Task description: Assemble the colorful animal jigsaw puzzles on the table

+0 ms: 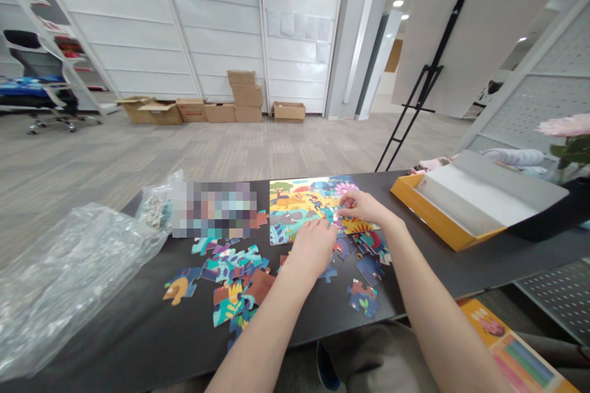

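Observation:
A partly assembled colourful jigsaw puzzle (304,202) lies on the dark table (138,331). My left hand (313,245) rests knuckles up at the puzzle's lower right edge, fingers curled down onto the pieces there. My right hand (362,206) sits just beyond it, its fingers pinched on a puzzle piece (338,216) at the assembled part's right edge. Several loose pieces (235,282) are scattered in front of and between my forearms.
A crumpled clear plastic bag (69,276) covers the table's left end, a smaller one (157,202) behind it. An open yellow box (470,202) lies at the right. An easel (442,55), cardboard boxes (239,98) and an office chair (41,80) stand on the floor beyond.

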Motion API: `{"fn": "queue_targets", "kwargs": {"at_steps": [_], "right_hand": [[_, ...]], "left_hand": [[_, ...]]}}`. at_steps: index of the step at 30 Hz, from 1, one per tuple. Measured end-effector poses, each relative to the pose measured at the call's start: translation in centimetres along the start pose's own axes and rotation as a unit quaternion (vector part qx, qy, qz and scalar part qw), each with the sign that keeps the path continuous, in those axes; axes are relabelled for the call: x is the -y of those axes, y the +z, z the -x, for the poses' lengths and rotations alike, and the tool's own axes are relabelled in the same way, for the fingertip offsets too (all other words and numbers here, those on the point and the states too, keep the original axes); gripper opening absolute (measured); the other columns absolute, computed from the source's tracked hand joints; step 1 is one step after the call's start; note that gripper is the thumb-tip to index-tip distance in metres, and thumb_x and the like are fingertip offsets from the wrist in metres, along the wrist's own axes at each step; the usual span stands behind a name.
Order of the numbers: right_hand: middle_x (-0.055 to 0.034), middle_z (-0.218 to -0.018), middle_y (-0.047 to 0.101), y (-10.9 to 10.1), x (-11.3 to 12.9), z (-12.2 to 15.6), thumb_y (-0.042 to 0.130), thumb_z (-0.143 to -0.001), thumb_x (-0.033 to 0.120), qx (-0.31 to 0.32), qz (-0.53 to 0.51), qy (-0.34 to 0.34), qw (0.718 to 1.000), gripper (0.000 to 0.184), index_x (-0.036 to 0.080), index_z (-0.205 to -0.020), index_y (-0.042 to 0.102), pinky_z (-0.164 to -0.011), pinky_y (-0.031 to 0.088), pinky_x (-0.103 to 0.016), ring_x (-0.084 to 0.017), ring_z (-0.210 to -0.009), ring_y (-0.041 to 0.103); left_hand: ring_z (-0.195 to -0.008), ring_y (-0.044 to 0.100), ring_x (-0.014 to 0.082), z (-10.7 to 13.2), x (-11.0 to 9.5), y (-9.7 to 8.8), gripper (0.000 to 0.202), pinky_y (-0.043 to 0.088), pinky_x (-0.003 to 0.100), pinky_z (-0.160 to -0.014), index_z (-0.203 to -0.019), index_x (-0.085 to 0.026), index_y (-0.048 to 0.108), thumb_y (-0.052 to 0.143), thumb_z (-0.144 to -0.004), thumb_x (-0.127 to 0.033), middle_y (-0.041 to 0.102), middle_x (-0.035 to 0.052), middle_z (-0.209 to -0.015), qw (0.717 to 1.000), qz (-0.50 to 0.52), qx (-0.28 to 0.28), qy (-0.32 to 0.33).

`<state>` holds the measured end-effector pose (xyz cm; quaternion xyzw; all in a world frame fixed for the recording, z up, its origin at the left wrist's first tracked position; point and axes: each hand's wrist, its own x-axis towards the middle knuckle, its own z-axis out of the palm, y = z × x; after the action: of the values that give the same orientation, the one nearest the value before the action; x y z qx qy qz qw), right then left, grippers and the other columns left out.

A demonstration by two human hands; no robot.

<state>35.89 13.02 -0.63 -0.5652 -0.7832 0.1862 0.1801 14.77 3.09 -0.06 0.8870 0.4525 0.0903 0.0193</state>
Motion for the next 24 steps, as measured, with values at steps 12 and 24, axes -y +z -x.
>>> {"fn": "queue_targets", "kwargs": {"at_steps": [12,24], "right_hand": [[-0.0005,-0.074,0.066,-0.18,0.67,0.19,0.076,-0.075,0.046,0.012,0.01,0.01,1.0,0.031,0.02,-0.09,0.069,-0.061,0.042,-0.025,-0.016,-0.067,0.059],[-0.0003,-0.074,0.065,0.05,0.63,0.12,0.077,-0.074,0.04,0.017,0.019,0.008,1.0,0.028,0.019,-0.09,0.067,-0.062,0.042,-0.025,-0.016,-0.067,0.059]], "left_hand": [[-0.111,0.063,0.0275,0.02,-0.06,-0.08,0.017,0.051,0.04,-0.094,-0.108,-0.016,0.064,0.056,-0.094,-0.018,0.07,0.0124,-0.113,1.0,-0.008,-0.003,-0.013],[-0.108,0.065,0.0289,0.15,-0.37,-0.72,0.018,0.052,0.039,-0.09,-0.101,-0.013,0.068,0.053,-0.096,-0.022,0.071,0.014,-0.105,0.997,-0.008,-0.009,-0.079]]}}
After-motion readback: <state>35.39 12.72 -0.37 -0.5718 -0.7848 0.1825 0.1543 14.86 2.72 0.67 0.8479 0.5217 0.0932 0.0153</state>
